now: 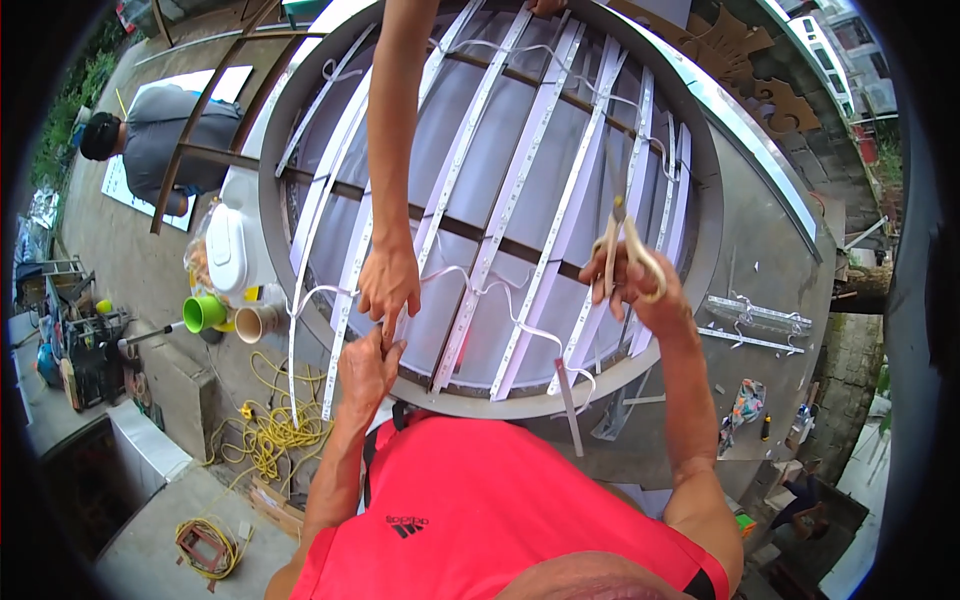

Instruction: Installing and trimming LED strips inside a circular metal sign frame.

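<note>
A large round frame [708, 200] with white LED strips [480, 240] laid across its dark crossbars stands in front of me. Thin white wires [540, 328] link the strips. Cream-handled scissors [655, 278] are in my right hand [635, 290], over the frame's right side, blades pointing away from me. At the near left rim, my left hand [366, 375] is closed, fingertips together beside a strip's end; what they pinch is hidden. Another person's hand [388, 280] reaches down from the far side and meets my left fingertips. That person's other hand [546, 6] rests at the far rim.
Left of the frame are a green cup [204, 313], a beige cup [256, 322] and a white container [226, 248]. A tangled yellow cord [268, 440] lies on the floor. Spare strips [755, 312] lie at right. A person [180, 135] in grey crouches far left.
</note>
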{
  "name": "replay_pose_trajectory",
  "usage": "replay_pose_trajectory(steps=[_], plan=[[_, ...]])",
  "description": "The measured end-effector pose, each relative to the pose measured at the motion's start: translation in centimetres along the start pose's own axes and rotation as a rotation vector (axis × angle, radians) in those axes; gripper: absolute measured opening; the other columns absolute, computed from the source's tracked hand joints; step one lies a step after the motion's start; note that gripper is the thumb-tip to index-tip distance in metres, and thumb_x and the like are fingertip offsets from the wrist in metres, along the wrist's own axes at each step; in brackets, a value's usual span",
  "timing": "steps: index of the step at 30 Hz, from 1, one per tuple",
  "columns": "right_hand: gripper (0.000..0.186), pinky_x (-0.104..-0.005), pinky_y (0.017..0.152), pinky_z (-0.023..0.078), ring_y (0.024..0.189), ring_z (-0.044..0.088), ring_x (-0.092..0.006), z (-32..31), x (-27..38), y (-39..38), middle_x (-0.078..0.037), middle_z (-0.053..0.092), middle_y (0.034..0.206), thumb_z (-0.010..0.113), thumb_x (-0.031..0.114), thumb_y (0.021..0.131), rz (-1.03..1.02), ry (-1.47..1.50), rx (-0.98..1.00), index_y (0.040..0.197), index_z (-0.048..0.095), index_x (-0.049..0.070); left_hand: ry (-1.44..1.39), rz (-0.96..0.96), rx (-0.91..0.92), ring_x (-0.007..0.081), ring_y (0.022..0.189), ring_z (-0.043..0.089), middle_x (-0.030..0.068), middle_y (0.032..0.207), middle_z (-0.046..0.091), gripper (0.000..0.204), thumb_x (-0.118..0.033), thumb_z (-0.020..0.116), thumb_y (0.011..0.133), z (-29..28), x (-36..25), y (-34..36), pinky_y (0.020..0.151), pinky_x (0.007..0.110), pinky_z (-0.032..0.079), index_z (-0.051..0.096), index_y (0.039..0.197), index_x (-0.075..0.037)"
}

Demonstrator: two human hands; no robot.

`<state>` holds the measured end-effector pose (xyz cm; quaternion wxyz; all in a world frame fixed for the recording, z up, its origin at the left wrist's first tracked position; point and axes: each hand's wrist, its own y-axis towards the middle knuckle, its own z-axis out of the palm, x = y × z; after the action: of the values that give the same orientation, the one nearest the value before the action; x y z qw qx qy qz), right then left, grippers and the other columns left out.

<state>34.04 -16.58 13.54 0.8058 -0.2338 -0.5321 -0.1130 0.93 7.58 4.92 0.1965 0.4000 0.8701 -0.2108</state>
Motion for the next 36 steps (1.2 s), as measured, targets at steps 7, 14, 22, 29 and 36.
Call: replay_pose_trajectory(steps=[7, 14, 22, 29, 36], plan=[[0.058, -0.0411, 0.089, 0.052, 0.104, 0.065, -0.0264, -7.7, 0.8, 17.1, -0.016, 0.068, 0.113, 0.079, 0.036, 0.08, -0.233, -1.035, -0.216, 0.125, 0.056, 0.006, -0.144, -0.037, -0.071, 0.0407, 0.075, 0.067, 0.0243, 0.084, 0.067, 0.031, -0.015, 0.07, 0.087, 0.9, -0.4, 0.2, 0.063, 0.044, 0.052, 0.066, 0.115, -0.001], [0.049, -0.0457, 0.094, 0.049, 0.107, 0.064, -0.0411, -10.4, -0.7, 32.6, -0.022, 0.066, 0.117, 0.071, 0.026, 0.09, -0.481, -1.324, 0.022, 0.13, 0.049, 0.008, -0.155, -0.033, -0.126, 0.0369, 0.073, 0.067, 0.0202, 0.089, 0.069, 0.032, -0.019, 0.07, 0.09, 1.5, -0.3, 1.1, 0.061, 0.041, 0.051, 0.066, 0.117, -0.003], [0.058, -0.0449, 0.093, 0.05, 0.107, 0.064, -0.0397, -12.3, -1.7, 40.1, -0.021, 0.064, 0.121, 0.073, 0.035, 0.086, -0.504, -1.405, 0.019, 0.131, 0.048, 0.008, -0.157, -0.117, -0.091, 0.0285, 0.056, 0.06, 0.0126, 0.069, 0.061, 0.029, -0.017, 0.068, 0.091, 1.5, -0.6, 1.3, 0.052, 0.038, 0.044, 0.067, 0.118, -0.006], [0.057, -0.0455, 0.091, 0.051, 0.103, 0.064, -0.0405, -12.4, -2.5, 40.4, -0.022, 0.065, 0.117, 0.073, 0.032, 0.086, -0.561, -1.454, 0.009, 0.131, 0.051, 0.005, -0.172, -0.125, -0.103, 0.0278, 0.055, 0.059, 0.0126, 0.068, 0.061, 0.028, -0.016, 0.068, 0.091, 1.5, -0.7, 1.5, 0.051, 0.038, 0.044, 0.067, 0.118, -0.007], [0.054, -0.0449, 0.098, 0.049, 0.108, 0.063, -0.0402, -11.9, -2.4, 40.3, -0.021, 0.065, 0.121, 0.071, 0.026, 0.088, -0.469, -1.508, -0.007, 0.134, 0.049, 0.007, -0.185, -0.14, -0.117, 0.0278, 0.055, 0.06, 0.0124, 0.068, 0.061, 0.029, -0.016, 0.068, 0.091, 1.6, -0.7, 1.3, 0.051, 0.038, 0.044, 0.067, 0.118, -0.007]])
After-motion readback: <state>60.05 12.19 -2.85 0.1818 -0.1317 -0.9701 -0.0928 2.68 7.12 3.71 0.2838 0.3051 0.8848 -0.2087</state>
